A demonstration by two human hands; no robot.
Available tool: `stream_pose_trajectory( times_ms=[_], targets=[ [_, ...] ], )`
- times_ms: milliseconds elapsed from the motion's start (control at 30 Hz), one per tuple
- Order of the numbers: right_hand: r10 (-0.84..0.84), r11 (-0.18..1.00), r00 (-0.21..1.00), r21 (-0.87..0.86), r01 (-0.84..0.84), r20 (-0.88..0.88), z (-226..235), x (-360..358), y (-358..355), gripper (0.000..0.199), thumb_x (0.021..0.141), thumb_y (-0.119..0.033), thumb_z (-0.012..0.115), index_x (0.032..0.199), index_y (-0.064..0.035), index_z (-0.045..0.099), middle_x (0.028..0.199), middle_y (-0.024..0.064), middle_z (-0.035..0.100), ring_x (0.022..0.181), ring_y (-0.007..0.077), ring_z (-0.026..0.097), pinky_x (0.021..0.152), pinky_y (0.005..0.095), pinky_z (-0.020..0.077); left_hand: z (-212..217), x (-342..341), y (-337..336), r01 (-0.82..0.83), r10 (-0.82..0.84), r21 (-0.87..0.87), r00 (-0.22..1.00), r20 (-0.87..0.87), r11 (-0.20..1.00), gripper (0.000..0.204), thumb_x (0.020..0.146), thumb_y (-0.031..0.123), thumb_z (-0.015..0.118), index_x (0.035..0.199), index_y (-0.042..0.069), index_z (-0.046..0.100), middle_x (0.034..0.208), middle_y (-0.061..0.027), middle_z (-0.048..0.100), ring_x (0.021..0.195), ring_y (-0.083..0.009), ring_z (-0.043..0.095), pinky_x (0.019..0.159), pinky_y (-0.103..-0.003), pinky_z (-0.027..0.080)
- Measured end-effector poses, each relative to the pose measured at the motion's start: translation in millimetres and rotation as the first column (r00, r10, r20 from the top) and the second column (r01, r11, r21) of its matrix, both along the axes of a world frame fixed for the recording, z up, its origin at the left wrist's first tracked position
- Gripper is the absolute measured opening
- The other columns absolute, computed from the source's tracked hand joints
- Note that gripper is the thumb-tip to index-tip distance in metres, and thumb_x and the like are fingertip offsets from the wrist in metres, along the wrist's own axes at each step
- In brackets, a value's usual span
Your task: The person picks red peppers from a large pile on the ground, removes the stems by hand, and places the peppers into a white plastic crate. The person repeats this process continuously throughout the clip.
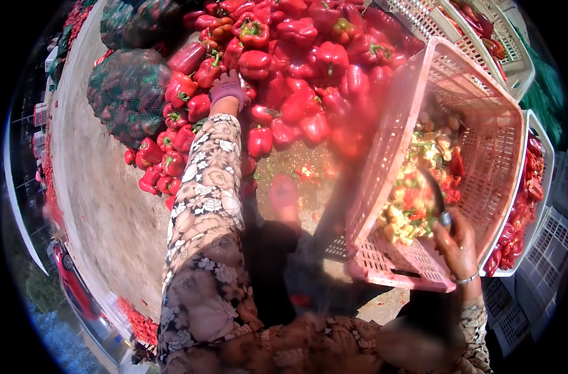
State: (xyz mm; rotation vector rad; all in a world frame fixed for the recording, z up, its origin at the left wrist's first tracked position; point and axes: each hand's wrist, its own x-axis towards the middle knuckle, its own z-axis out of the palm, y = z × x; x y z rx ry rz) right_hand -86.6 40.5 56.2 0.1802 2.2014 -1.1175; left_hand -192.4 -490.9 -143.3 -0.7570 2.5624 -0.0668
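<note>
My left hand (228, 91), in a pinkish-purple glove, reaches forward onto the heap of red bell peppers (299, 93). Its fingers are spread over the peppers and touch them; none is lifted. At the right my bare right hand (456, 242) is wrapped round the handle of a knife with a dark curved blade (434, 190). This hand is over the near end of a pink plastic crate (383, 159), which stands tilted beside me. Inside the crate, near the blade, lie pale cut pepper cores with seeds and red scraps (415, 187).
Green mesh sacks (129, 93) full of peppers stand at the far left. White crates (511, 47) with red peppers are at the far right, and another white crate of red pieces (525, 193) stands beside the pink one. Stacked crates (548, 249) are at the right edge.
</note>
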Motion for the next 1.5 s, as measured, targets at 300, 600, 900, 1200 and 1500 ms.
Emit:
stream_pose_trajectory(
  times_ms=[300, 600, 900, 1200, 1500],
  targets=[
    [0.032, 0.996, 0.999, -0.079, -0.032, -0.006, 8, 11, -7, 0.022, 0.087, -0.009, 0.064, 0.107, -0.0005, 0.062, 0.083, 0.001, 0.057, 0.072, 0.0072, 0.05, 0.061, 0.025, 0.0431, 12, 89, 27, -0.196, 0.248, 0.2, 0.928, -0.28, 0.96, 0.063, 0.071, 0.034, 0.073, 0.123, 0.006, 0.049, 0.131, -0.0193, 0.048, 0.123, -0.0352, 0.05, 0.099, -0.042, 0.047],
    [0.117, 0.987, 0.974, -0.09, -0.136, -0.192, 32, 31, 3, 0.029, 0.083, -0.01, 0.064, 0.109, 0.001, 0.06, 0.077, 0.009, 0.057, 0.069, 0.0154, 0.053, 0.061, 0.0311, 0.0441, -26, 137, 17, -0.286, 0.473, 0.402, 0.717, -0.512, 0.87, 0.093, 0.062, 0.047, 0.082, 0.135, 0.005, 0.044, 0.139, -0.0218, 0.046, 0.128, -0.0342, 0.047, 0.106, -0.041, 0.04],
    [0.211, 0.977, 0.936, 0.045, -0.206, -0.281, 31, 34, 10, 0.034, 0.082, -0.011, 0.065, 0.113, 0.0014, 0.06, 0.074, 0.0116, 0.059, 0.062, 0.0218, 0.055, 0.058, 0.0347, 0.0453, -37, 80, 33, -0.394, 0.438, 0.293, 0.893, -0.1, 0.871, 0.106, 0.063, 0.046, 0.082, 0.146, 0.006, 0.03, 0.145, -0.0211, 0.04, 0.132, -0.0353, 0.043, 0.109, -0.041, 0.038],
    [-0.024, 0.971, 0.994, -0.233, 0.05, 0.111, 45, 40, -9, 0.024, 0.093, -0.019, 0.063, 0.108, -0.0025, 0.056, 0.073, -0.0011, 0.052, 0.061, 0.0075, 0.051, 0.053, 0.0223, 0.0398, -27, 128, 41, -0.385, 0.911, 0.858, 0.361, -0.201, 0.341, 0.087, 0.072, 0.026, 0.079, 0.142, 0.002, 0.035, 0.139, -0.0171, 0.045, 0.125, -0.0285, 0.048, 0.099, -0.038, 0.046],
    [-0.286, 0.788, 0.957, -0.579, 0.21, -0.042, 50, 38, -19, 0.026, 0.087, -0.019, 0.071, 0.101, -0.0055, 0.054, 0.076, -0.0037, 0.055, 0.063, 0.0051, 0.052, 0.054, 0.0213, 0.0423, 206, 100, 222, 0.299, 0.673, 0.949, 0.682, -0.287, 0.102, 0.071, 0.076, 0.009, 0.078, 0.136, 0.001, 0.041, 0.125, -0.0107, 0.055, 0.109, -0.0183, 0.057, 0.089, -0.033, 0.051]
  ],
)
